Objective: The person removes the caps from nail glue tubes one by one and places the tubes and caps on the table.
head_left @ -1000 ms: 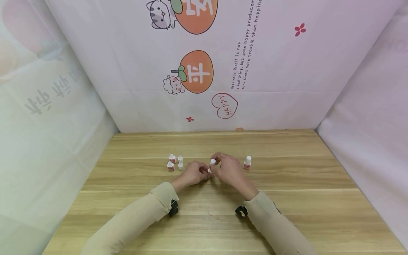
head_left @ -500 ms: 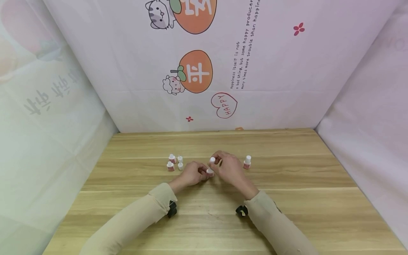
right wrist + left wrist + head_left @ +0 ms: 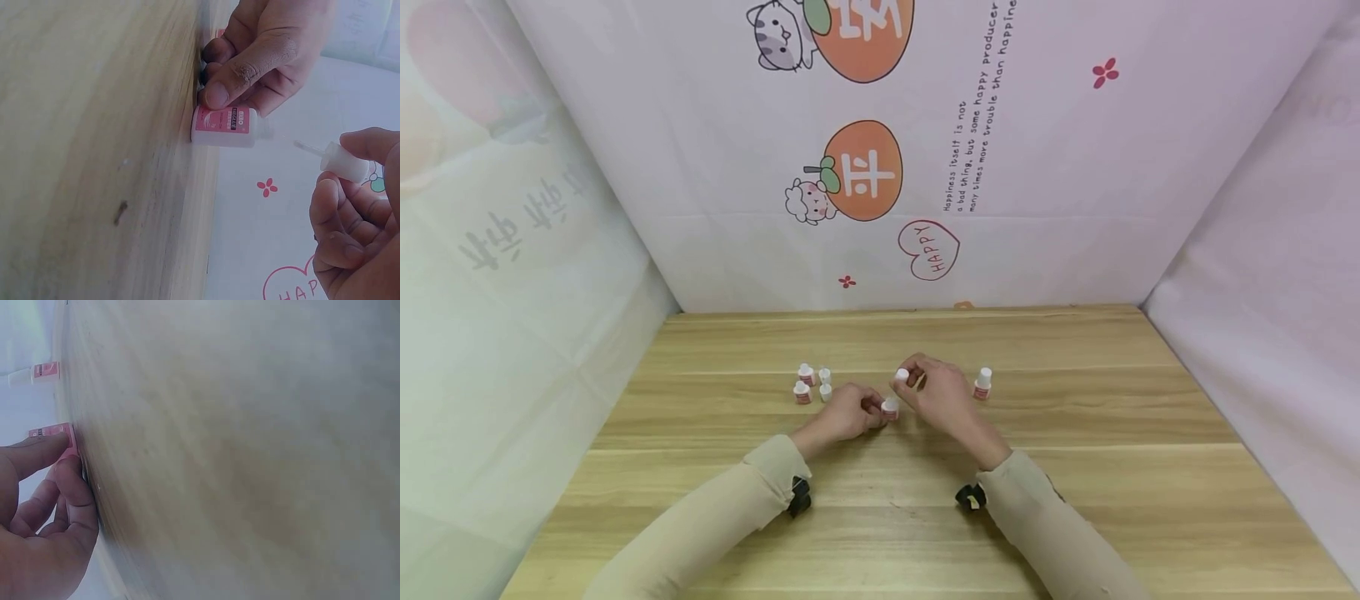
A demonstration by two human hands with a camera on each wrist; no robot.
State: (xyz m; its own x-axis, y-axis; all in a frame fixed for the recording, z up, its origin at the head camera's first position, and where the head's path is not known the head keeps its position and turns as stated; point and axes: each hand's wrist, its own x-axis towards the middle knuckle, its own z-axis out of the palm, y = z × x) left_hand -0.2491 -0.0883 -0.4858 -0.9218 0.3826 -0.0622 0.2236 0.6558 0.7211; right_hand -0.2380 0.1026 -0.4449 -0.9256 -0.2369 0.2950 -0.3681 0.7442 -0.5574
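Observation:
My left hand (image 3: 850,410) pinches a small white glue bottle with a pink label (image 3: 890,411) between thumb and finger. The bottle is uncapped and upright on the wooden table; in the right wrist view its bare neck (image 3: 264,129) shows. Between the thumb and fingers of my right hand (image 3: 942,395) is a white brush cap (image 3: 345,162). Its thin applicator brush (image 3: 307,148) points toward the bottle's neck, apart from it. In the left wrist view, the thumb lies on the label of the held bottle (image 3: 53,430).
Left of my hands stand two uncapped bottles (image 3: 802,393) beside two white brush caps (image 3: 825,392). A capped bottle (image 3: 982,384) stands right of my right hand. A printed white cloth (image 3: 1030,250) hangs behind the table (image 3: 887,533).
The brush cap has come up out of the bottle and is now apart from it. My left hand and the bottle have shifted slightly left and toward me.

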